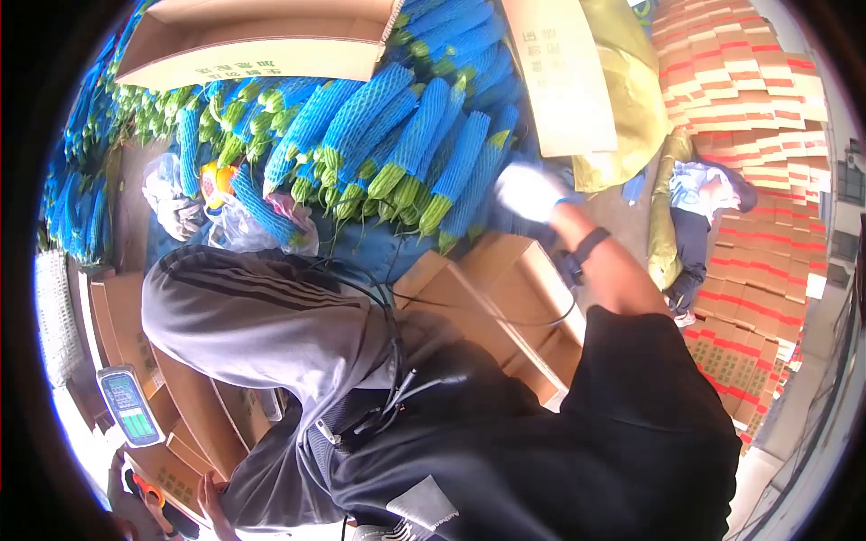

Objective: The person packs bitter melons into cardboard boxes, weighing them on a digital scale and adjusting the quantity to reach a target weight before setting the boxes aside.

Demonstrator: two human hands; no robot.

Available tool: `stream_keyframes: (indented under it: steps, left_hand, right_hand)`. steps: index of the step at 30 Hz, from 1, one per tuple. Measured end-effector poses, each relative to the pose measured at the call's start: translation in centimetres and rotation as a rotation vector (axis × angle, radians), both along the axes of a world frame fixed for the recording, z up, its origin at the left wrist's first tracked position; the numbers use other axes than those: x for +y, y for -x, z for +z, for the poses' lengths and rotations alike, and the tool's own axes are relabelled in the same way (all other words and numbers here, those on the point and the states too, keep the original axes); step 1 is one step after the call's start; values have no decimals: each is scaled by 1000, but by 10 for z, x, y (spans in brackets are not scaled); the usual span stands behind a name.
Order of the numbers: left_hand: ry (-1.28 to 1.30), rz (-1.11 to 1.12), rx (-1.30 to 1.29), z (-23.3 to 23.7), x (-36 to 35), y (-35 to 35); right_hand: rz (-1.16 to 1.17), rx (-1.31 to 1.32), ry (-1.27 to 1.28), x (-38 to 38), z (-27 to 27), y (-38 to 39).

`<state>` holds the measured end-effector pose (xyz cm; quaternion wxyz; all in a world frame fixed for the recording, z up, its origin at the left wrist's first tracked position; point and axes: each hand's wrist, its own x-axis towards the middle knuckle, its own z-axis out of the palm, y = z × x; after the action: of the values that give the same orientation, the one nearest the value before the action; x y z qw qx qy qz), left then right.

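My right hand (528, 189) wears a white glove, with a black watch (591, 243) on the wrist. It reaches forward to the right edge of a big pile of green gourds in blue foam netting (406, 135) and touches one; its grip is hidden. My left hand (209, 496) shows only partly at the bottom left, beside orange-handled scissors (149, 491) and a brown carton (171, 469). My grey hood and black shirt fill the lower middle.
Open brown cartons (505, 298) lie below the pile. A digital scale display (126, 406) stands at left. Another carton (262, 41) sits at the top and a flattened one (559, 72) leans right of the pile. Red-and-tan boxes (758, 180) are stacked at right, with a person (704, 207) beside them.
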<state>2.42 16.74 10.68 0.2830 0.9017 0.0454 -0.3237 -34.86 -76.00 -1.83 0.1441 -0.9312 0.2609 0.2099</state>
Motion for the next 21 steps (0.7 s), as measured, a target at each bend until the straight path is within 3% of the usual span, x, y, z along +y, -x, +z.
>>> stream_keyframes:
  steps: [1, 2, 4, 7, 8, 9, 11, 12, 13, 15, 16, 17, 18, 19, 21]
  left_hand:
    - [-7, -10, -3, 3, -4, 2]
    - [12, 26, -5, 7, -10, 7]
    - [28, 62, -18, 9, -18, 10]
    - [-7, 88, -25, 16, -22, 11]
    - [27, 222, 39, 32, -55, 20]
    - [31, 174, 33, 22, -39, 14]
    - [8, 163, 16, 18, -35, 10]
    - [-3, 163, 10, 16, -34, 10]
    - [-11, 164, 7, 17, -33, 10]
    - [-10, 165, 1, 14, -33, 3]
    - [-17, 165, -5, 6, -36, 1]
    - [-16, 160, -7, 6, -38, 0]
    - [-12, 164, -13, 6, -38, -1]
    - [-15, 168, -17, 5, -40, -1]
    - [-22, 184, -15, 6, -43, -3]
  right_hand:
    - [88, 409, -232, 32, -3, -20]
    - [218, 424, -341, 60, -32, -11]
    - [144, 576, -376, 117, 20, -30]
    - [152, 679, -369, 132, 18, -9]
    - [170, 743, -386, 130, 59, -22]
    - [114, 680, -362, 126, 4, 20]
    - [34, 225, -217, 108, -124, 89]
    - [-211, 131, -230, 105, -48, 46]
    - [-513, -33, -318, 99, -30, 27]
    - [-787, -208, -437, 91, -51, 3]
    - [-859, -459, -649, 100, -49, -11]
    - [-980, -263, -544, 100, -39, -33]
    - [-1153, -237, -457, 101, -75, -47]
    - [-1182, -223, -457, 103, -71, -61]
    - [-1464, -223, -261, 114, -63, -97]
